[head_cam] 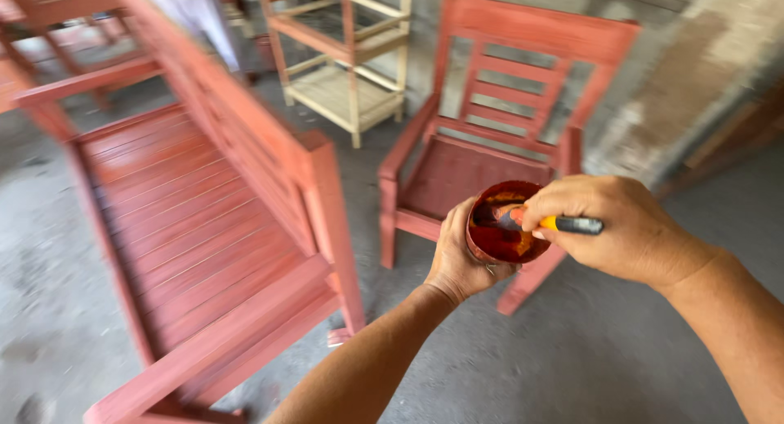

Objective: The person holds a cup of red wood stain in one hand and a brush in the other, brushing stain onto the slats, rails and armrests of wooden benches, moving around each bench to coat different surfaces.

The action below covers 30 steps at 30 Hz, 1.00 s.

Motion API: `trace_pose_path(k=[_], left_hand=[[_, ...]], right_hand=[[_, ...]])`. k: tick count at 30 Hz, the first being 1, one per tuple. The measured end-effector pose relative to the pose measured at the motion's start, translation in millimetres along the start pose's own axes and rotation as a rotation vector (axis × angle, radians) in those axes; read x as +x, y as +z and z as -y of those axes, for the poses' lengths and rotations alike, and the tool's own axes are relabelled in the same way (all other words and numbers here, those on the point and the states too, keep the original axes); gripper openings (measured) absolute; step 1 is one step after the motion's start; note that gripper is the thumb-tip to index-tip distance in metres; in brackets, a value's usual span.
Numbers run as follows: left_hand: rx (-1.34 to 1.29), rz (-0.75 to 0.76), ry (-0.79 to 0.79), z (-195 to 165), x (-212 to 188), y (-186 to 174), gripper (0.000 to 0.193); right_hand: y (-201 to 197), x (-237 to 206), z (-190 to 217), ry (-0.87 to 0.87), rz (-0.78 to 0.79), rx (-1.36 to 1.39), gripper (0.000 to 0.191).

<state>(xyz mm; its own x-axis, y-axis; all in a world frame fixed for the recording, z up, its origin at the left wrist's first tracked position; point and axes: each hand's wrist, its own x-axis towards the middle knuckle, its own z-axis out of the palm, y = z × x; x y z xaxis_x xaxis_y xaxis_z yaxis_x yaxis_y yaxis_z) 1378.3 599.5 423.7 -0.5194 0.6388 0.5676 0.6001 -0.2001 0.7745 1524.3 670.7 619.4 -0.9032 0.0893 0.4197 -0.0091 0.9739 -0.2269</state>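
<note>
Left hand (459, 261) cups round tin (502, 224); right hand (621, 228) dips brush (563, 224).

Soft, even daylight, no harsh shadows; motion blur smears the edges, wide-angle stretch at the corners

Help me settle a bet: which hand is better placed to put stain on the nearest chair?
Probably the right hand: it grips the brush, bristles in the can. The left hand only holds that can beside the red chair.

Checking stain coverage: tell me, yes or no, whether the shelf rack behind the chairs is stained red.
No, the shelf rack is bare pale wood, unlike the red chairs.
</note>
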Motion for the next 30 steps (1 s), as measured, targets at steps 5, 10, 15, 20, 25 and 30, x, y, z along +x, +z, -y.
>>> trace_pose_path(k=[5,10,15,20,25,30], left_hand=[[0.134,-0.116,-0.051,15.9,-7.0,-64.7,0.099],[0.139,-0.122,-0.104,37.6,-13.0,-122.6,0.103],[0.227,-0.082,-0.15,56.7,-34.9,-194.6,0.106],[0.193,-0.185,-0.272,66.3,-50.9,-252.7,0.102],[0.319,-0.327,-0.27,68.4,-79.4,-288.5,0.1],[0.395,-0.4,-0.37,65.8,-122.7,-309.2,0.107]], right_hand=[[44.5,35.0,21.1,-0.273,-0.089,-0.052,0.02],[79.4,73.8,58.9,-0.362,-0.057,-0.01,0.021],[104.2,113.5,93.7,-0.248,0.031,0.213,0.015],[134.7,150.8,128.5,-0.319,-0.003,0.274,0.014],[163.0,174.4,156.8,-0.447,0.039,0.289,0.019],[182.7,179.0,181.0,-0.538,0.116,0.334,0.025]])
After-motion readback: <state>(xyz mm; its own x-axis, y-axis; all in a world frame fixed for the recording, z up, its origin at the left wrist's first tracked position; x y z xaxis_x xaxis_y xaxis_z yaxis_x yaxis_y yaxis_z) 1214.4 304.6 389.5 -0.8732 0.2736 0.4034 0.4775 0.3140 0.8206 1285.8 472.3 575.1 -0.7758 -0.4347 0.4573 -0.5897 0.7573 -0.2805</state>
